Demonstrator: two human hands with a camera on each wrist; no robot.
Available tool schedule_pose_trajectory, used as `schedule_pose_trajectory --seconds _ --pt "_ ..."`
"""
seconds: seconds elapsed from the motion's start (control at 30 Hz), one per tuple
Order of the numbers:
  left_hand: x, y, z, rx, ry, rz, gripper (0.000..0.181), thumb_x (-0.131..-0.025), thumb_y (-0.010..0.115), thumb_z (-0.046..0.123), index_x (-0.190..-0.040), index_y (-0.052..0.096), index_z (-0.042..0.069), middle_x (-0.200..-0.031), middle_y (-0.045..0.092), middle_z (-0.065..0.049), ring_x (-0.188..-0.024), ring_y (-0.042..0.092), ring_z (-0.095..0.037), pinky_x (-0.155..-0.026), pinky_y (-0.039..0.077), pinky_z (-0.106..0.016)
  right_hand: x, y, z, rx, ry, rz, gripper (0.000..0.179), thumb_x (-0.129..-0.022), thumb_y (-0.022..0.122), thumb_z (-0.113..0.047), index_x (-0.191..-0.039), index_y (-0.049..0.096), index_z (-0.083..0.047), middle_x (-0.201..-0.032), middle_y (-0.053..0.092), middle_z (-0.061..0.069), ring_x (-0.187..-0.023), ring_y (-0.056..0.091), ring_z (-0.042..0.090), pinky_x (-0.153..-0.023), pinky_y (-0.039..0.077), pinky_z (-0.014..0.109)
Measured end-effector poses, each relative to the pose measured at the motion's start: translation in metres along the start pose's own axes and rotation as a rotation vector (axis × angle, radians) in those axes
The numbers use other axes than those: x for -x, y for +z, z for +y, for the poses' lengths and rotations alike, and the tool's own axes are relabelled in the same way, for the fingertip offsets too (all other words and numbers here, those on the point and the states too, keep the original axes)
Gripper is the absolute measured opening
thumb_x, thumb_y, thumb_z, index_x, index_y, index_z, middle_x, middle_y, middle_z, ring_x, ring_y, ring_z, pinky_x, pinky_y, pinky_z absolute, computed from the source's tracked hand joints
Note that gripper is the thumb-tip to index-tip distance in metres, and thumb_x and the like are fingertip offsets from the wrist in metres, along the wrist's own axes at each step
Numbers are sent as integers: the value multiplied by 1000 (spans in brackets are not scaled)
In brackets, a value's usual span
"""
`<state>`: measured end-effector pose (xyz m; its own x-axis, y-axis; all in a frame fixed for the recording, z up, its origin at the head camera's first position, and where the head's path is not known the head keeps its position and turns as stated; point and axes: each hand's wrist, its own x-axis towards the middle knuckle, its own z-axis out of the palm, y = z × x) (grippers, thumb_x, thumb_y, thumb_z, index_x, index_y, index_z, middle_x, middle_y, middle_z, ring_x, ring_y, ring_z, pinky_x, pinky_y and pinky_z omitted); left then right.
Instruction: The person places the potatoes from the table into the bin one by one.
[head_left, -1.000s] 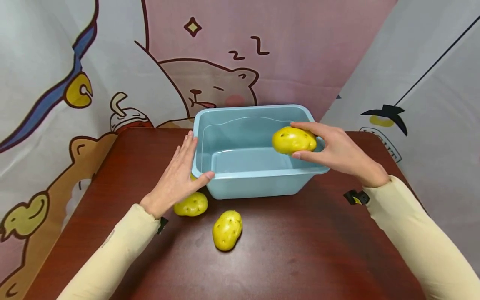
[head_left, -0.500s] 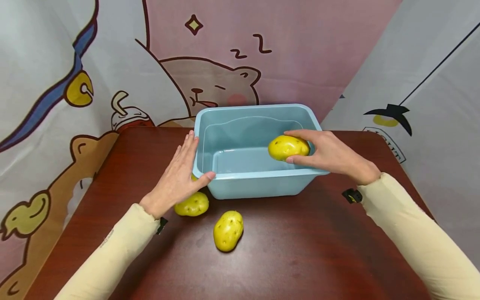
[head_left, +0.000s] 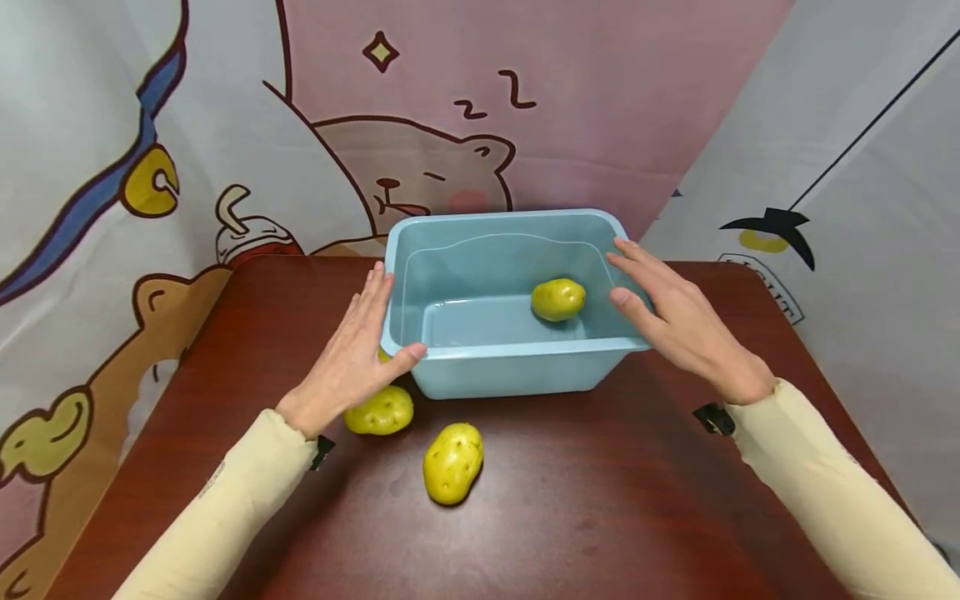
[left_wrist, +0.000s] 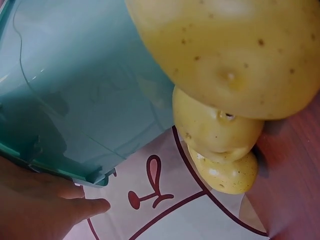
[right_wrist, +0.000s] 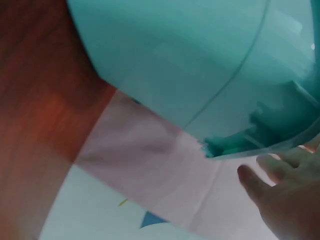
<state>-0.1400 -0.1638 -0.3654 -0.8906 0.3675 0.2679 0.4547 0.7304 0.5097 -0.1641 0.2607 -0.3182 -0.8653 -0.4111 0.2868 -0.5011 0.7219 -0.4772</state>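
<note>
A light blue plastic bin [head_left: 517,350] stands on the table, and one yellow potato [head_left: 558,300] lies in its right half. My left hand [head_left: 347,358] rests at the bin's left rim, fingers straight along the side and thumb over the front corner. Over the right rim my right hand [head_left: 686,321] is spread, holding nothing, with its fingertips above the bin's inside. Beneath the left hand sits another potato [head_left: 379,412], and nearer the front is a potato [head_left: 453,463]. The left wrist view shows a farther potato [left_wrist: 227,172] by the bin's left wall, mostly hidden by the hand in the head view.
The dark red-brown table [head_left: 600,508] carries the bin near its back edge. Right behind it hangs a cloth [head_left: 600,108] printed with cartoon bears, with pale cloth to both sides.
My right hand has lowered the potato into the bin, let it go and drawn back to the right rim with its fingers spread. My left hand has stayed at the left rim.
</note>
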Motion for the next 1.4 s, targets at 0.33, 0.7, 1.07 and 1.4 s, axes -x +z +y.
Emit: schedule_pose_trajectory --seconds 0.33,0.7,1.07,1.4 --pt "-4 -4 -6 25 13 -27 103 -98 51 70 -166 7 6 -174 -3 -7 -159 2 -24 -126 10 -55 24 6 17 -84 153 -36 76 -106 55 -41 -167 15 -19 -173 7 -2 -157 17 35 -117 23 69" --pt "1 -12 -6 127 35 53 97 -97 55 67 -168 7 21 -173 -6 8 -159 6 -22 -122 18 -62 24 12 16 -33 141 -46 80 -105 56 -41 -167 11 -19 -173 5 -5 -158 14 30 -118 25 65" --pt "36 -12 21 248 353 247 91 -97 58 65 -161 34 5 -169 26 -13 -151 34 -32 -121 32 -39 29 8 16 -21 157 -44 80 -105 57 -39 -168 10 -22 -173 4 -6 -158 14 31 -116 27 68" --pt "48 1 43 319 686 199 81 -98 70 43 -153 38 -8 -162 33 -27 -149 37 -34 -120 34 -35 27 10 16 -11 146 -43 79 -105 56 -39 -167 11 -19 -173 5 -5 -158 14 30 -117 26 67"
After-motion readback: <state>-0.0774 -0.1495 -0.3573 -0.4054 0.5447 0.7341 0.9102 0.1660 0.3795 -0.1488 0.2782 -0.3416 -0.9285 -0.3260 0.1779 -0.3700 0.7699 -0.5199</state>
